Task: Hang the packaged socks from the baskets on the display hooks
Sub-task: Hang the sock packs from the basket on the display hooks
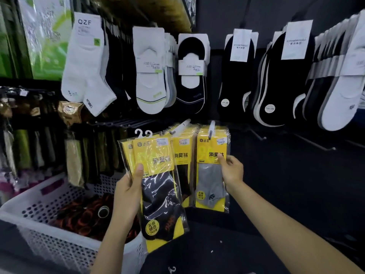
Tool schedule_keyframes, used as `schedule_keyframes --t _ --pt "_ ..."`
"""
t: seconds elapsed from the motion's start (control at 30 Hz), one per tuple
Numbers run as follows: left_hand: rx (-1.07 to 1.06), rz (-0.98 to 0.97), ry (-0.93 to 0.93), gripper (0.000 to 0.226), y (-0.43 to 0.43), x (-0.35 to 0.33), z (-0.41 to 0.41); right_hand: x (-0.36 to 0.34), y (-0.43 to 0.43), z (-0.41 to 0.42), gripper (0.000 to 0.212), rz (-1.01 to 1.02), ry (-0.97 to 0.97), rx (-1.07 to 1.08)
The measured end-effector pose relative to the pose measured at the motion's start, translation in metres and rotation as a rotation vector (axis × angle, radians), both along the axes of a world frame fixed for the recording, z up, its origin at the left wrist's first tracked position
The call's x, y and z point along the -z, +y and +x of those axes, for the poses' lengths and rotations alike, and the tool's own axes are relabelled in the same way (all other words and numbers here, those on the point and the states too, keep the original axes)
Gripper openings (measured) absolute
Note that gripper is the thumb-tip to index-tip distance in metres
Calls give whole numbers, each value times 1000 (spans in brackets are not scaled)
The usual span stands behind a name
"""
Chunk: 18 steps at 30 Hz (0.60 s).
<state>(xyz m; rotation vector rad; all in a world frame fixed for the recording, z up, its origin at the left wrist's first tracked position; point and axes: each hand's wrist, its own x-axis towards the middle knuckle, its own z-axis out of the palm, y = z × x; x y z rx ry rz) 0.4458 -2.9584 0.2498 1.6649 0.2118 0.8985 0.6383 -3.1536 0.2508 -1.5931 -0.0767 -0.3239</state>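
Observation:
My left hand (126, 196) grips two yellow packs of black socks (158, 196) with white hangers on top, held upright in front of the display. My right hand (232, 170) pinches the right edge of a yellow pack of grey socks (211, 171) that hangs on a display hook (211, 124). Between them another row of yellow packs (180, 153) hangs on a neighbouring hook (183, 123). A white perforated basket (45, 220) at lower left holds more dark socks.
White and black socks (150, 76) hang in rows on the black wall above. Bare hooks (314, 143) stick out to the right of the yellow packs. Dark and green packaged goods (39, 151) hang at left.

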Motion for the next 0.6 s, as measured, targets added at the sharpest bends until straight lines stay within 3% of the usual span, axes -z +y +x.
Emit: schedule_keyframes --t 0.07,0.2,0.3,0.4,0.47,0.6 --pt "27 -13 -1 69 -3 -1 0 1 -2 -1 22 1 19 37" --pt "-15 -34 -45 53 -15 -5 0 2 -10 -29 30 82 -11 91" --pt "5 -80 -36 50 -24 -4 4 -3 -6 -66 16 67 -66 -149" --pt "82 -81 -28 49 -31 -1 10 -12 2 -103 19 25 -104 -427" --pt "152 -96 -30 56 -40 -1 10 -15 6 -117 25 52 -121 -492" --pt "220 -179 -3 46 -52 -2 12 -13 0 -121 24 175 -130 -514"
